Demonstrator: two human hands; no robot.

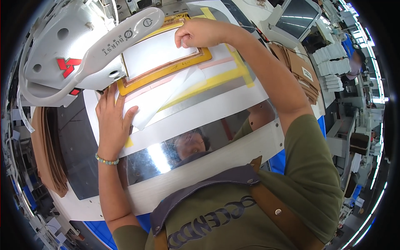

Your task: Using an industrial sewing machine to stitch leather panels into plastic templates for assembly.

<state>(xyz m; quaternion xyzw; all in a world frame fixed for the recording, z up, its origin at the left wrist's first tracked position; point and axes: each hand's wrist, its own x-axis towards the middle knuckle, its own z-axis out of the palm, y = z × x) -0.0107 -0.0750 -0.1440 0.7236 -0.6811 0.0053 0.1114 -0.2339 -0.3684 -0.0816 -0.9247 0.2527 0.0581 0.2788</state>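
White sheet (158,54) (framed) under right hand (200,33).

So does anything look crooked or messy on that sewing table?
A little. The loose white sheet under the left hand lies slanted, poking out below the yellow frame instead of lining up with it. The right hand presses the white piece inside that frame. Nothing looks spilled or torn.

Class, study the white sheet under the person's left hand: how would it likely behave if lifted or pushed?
The white sheet looks thin and lies flat, so it would probably flop when lifted. It seems light and may slide on the smooth table; the left hand presses it down. Its creased edge suggests it folds easily.
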